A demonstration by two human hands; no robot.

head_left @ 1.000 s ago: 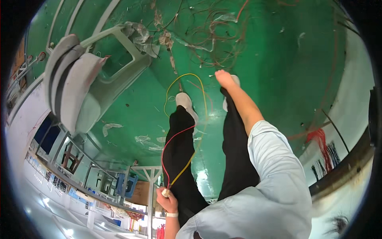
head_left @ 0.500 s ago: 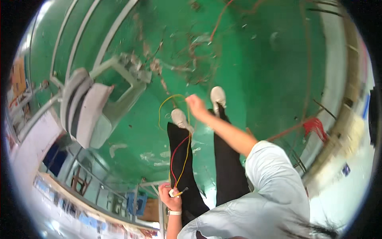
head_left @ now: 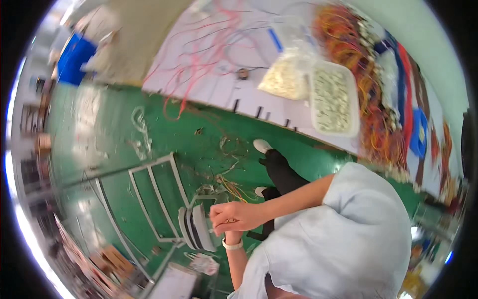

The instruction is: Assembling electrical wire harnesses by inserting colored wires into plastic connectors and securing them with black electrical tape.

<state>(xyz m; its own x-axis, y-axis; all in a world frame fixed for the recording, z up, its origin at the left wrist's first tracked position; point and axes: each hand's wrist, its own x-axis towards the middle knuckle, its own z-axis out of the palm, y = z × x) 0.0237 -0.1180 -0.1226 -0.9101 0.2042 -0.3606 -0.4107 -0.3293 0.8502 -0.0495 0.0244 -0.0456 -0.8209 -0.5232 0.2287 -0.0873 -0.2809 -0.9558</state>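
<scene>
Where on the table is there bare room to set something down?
Mainly the table strip between the bag and the front edge, running left toward the red wires, which crowd that end. The right is crowded too: tray, then wire bundles.

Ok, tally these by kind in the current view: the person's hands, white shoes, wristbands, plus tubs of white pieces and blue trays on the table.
Hands: 2
White shoes: 2
Wristbands: 1
Tubs of white pieces: 1
Blue trays: 1
Total: 7
</scene>
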